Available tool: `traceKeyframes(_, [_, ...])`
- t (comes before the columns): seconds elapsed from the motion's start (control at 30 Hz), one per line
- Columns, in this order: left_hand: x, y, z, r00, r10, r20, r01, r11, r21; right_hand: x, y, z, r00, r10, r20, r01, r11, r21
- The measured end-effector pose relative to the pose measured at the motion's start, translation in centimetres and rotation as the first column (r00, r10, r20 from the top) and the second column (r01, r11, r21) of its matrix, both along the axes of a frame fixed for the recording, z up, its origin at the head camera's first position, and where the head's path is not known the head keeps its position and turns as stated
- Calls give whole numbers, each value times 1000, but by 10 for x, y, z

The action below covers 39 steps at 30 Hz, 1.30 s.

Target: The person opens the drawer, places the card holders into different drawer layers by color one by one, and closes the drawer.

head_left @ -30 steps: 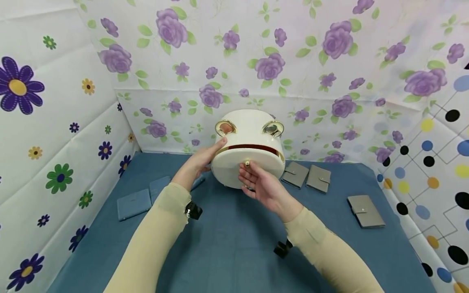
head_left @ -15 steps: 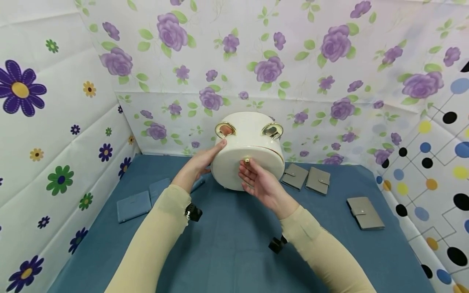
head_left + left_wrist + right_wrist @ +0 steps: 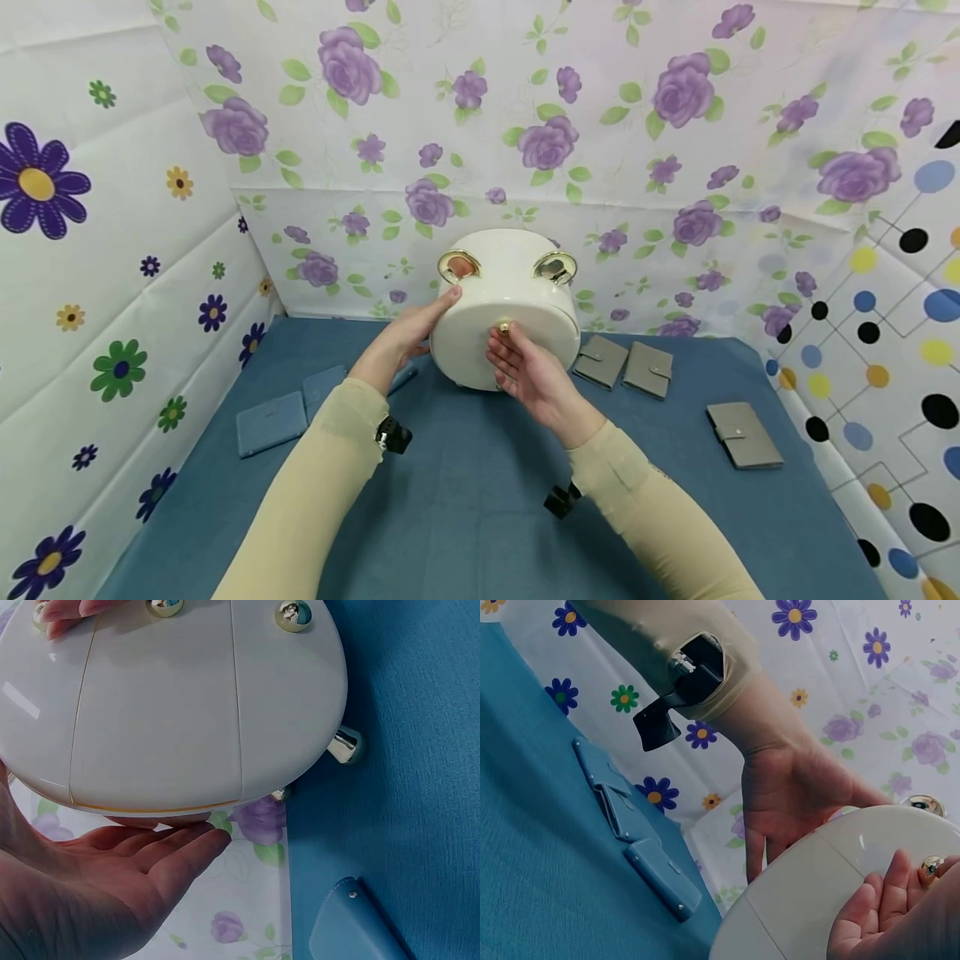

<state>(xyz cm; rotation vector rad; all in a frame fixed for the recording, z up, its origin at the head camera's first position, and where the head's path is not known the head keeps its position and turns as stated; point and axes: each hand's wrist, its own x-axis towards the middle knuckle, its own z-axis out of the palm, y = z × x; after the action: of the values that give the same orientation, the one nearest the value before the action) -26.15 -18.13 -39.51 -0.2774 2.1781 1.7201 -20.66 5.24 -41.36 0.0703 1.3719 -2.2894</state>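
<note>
A rounded white drawer box [image 3: 504,250] with gold-rimmed ear shapes stands on the table against the flowered backdrop. My right hand [image 3: 538,379] is at its front, thumb and forefinger pinching the small gold knob [image 3: 503,327], other fingers loosely bent. The front panel sits flush with the body. My left hand [image 3: 407,335] steadies the box's left side, thumb on the upper edge. In the left wrist view, that hand [image 3: 124,881] keeps its fingers straight along the side; seams divide the white front [image 3: 157,712], and more gold knobs [image 3: 293,615] show.
Blue wallets [image 3: 272,423] lie at the left, one partly behind my left wrist. Two grey wallets [image 3: 648,368] lie close to the box's right side; another grey wallet [image 3: 745,435] is farther right. Patterned cloth walls border the blue table [image 3: 480,500].
The dark red gap above the front panel has gone: my right hand has pushed the drawer in by its knob. My left hand has stayed at the box's side.
</note>
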Motion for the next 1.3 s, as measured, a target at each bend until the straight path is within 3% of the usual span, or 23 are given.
traceKeyframes(0.27, [2,-1,-1,1000,2,-12,-2,1000,7,1,3,-1,1000,10,0,-10,1000,22])
traceKeyframes(0.5, [4,-2,-5,1000,-17,4,17,1000,11,3,8,-10,997,39,69,-40,999,8])
traceKeyframes(0.77, [3,-4,-1,1000,-25,-15,25,1000,-7,0,15,-20,994,84,75,-85,996,17])
traceKeyframes(1.03, [1,-2,-3,1000,-10,-12,10,1000,9,1,24,-38,988,93,120,-94,996,0])
traceKeyframes(1.3, [1,-3,-3,1000,6,-14,-6,1000,14,5,18,-57,980,114,162,-127,989,76])
